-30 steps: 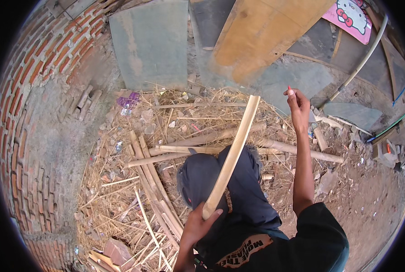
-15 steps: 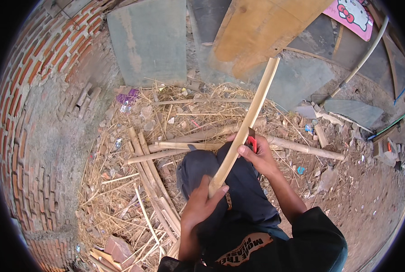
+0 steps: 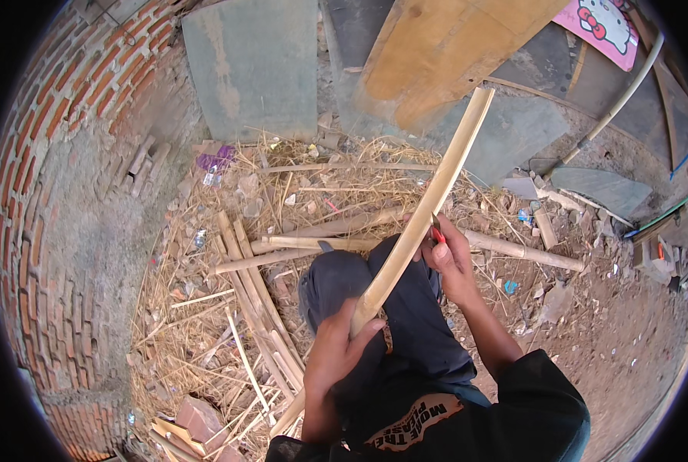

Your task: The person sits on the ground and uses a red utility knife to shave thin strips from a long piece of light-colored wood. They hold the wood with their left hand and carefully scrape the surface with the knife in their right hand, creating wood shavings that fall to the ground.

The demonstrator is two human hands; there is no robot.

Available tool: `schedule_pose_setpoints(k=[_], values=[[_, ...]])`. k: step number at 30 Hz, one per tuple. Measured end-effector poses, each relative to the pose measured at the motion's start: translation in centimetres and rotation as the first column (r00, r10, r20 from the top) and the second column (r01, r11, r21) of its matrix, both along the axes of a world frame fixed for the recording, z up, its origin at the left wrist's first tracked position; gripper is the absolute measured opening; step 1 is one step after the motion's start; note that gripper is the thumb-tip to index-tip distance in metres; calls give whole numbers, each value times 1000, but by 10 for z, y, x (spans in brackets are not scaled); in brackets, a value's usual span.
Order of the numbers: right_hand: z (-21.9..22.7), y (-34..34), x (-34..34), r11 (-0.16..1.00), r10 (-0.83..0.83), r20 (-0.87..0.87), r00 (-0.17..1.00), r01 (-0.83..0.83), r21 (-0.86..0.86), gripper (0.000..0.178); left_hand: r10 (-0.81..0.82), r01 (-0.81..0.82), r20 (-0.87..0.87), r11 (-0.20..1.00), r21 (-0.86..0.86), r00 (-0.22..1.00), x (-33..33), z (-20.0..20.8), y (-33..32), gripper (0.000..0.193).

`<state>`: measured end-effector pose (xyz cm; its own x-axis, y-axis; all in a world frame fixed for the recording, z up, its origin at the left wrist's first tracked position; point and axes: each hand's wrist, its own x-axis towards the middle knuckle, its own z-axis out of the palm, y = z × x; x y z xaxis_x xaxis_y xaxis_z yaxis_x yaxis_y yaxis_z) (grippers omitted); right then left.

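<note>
A long split bamboo strip point(image 3: 435, 192) slants across my lap, its far end raised toward the upper right. My left hand point(image 3: 332, 348) is wrapped round its near end, with the thumb lying along the side. In my right hand point(image 3: 455, 268) is a red-handled knife point(image 3: 439, 234), held close against the strip's right edge. Its short dark blade shows at the edge, partly hidden by the fingers and the strip. The strip rests over my dark trousers, between the knees.
Several bamboo strips point(image 3: 252, 285) lie at my left, and thicker bamboo poles point(image 3: 513, 248) cross the ground beyond my knees. Straw and shavings litter the soil. A brick wall point(image 3: 40, 254) runs along the left; boards point(image 3: 252, 73) lean at the back, near a pale pipe point(image 3: 617, 104).
The strip has shifted slightly up and to the right, and turned a little. My right thumb has come off its face and now lies on the knife handle.
</note>
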<state>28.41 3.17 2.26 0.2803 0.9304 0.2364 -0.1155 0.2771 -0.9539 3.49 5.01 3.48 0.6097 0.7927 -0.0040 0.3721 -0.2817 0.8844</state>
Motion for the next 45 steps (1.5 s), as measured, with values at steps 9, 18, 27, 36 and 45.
schedule_pose_setpoints(k=[9, 18, 27, 36, 45], values=[[-16, -25, -21, 977, -131, 614, 778, -4, 213, 31, 45, -36, 83, 994, -103, 996, 2, 1, 5, 27], [-19, -26, -34, 958, -168, 638, 751, -27, 284, 36, -10, 14, 73, 998, -65, 997, 7, 9, 5, 37], [-11, -26, -31, 971, -169, 693, 701, -2, 239, 32, 129, -130, 30, 990, 55, 991, 17, 12, -1, 42], [-8, -24, -28, 973, -201, 731, 652, 49, 225, 30, 194, -185, -96, 978, 92, 976, 20, 12, -2, 37], [-6, -24, -21, 957, -285, 717, 637, 148, 249, 30, 191, -179, -134, 979, 97, 972, 17, 9, -5, 45]])
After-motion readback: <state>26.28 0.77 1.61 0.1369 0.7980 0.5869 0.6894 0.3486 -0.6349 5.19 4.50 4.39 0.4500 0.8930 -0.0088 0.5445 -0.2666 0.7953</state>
